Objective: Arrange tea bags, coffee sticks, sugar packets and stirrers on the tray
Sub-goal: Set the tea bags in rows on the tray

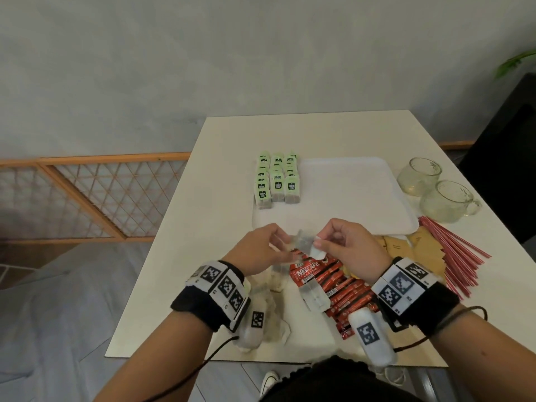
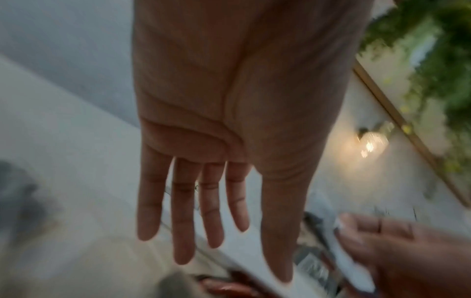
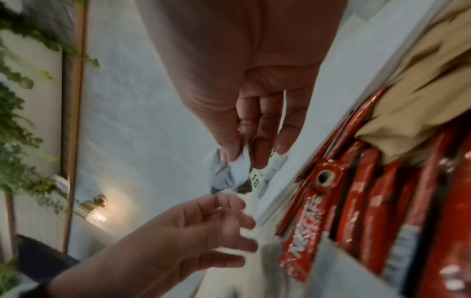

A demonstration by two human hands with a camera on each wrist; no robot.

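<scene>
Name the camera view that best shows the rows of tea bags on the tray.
Head view: the rows of tea bags sit sharp along the tray's left edge. Right wrist shows a blurred glimpse past the fingers; left wrist shows none.

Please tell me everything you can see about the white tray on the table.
The tray is white, rectangular, with rounded corners and a low raised rim; it looks like plastic. It lies flat on the table, past both hands. Three rows of green-labelled tea bags fill its left edge; the rest is bare. Two glass cups stand close by its right side. Its near right corner seems to overlap the brown packets.
</scene>
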